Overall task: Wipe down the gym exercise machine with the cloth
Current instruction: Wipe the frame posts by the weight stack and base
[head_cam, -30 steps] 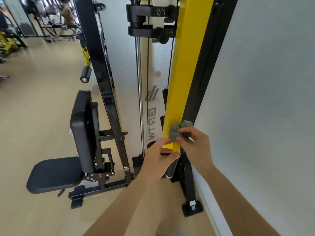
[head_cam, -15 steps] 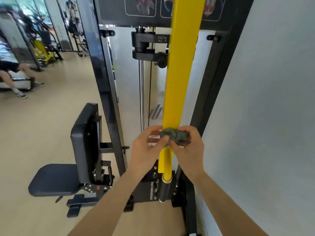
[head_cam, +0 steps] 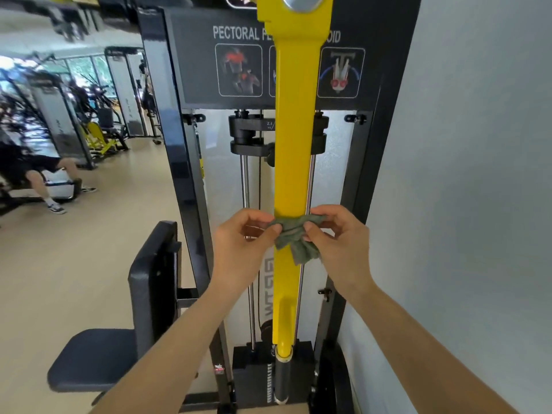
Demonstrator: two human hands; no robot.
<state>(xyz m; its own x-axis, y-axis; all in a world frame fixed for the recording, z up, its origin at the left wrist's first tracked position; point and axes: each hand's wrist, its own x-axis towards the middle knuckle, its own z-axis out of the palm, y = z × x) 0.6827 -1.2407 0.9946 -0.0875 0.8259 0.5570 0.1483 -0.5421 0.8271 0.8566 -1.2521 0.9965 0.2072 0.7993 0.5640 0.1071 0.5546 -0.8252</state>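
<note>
A black-framed pectoral machine (head_cam: 185, 162) stands before me with a tall yellow arm (head_cam: 294, 130) hanging down its middle. A small grey-green cloth (head_cam: 294, 237) is pressed across the front of the yellow arm at about mid height. My left hand (head_cam: 242, 243) pinches the cloth's left end. My right hand (head_cam: 337, 237) pinches its right end, so the cloth stretches between both hands. A loose corner of cloth dangles below my right thumb.
The machine's black seat and back pad (head_cam: 119, 339) sit at lower left. A grey wall (head_cam: 463, 204) runs close along the right side. Behind the yellow arm are chrome guide rods (head_cam: 245, 186) and the weight stack. A person sits on a bench (head_cam: 38, 180) far left among other machines.
Both hands have slid the cloth up the yellow arm from near its lower end to mid height. My view has tilted upward, and the instruction placard has come into sight.
</note>
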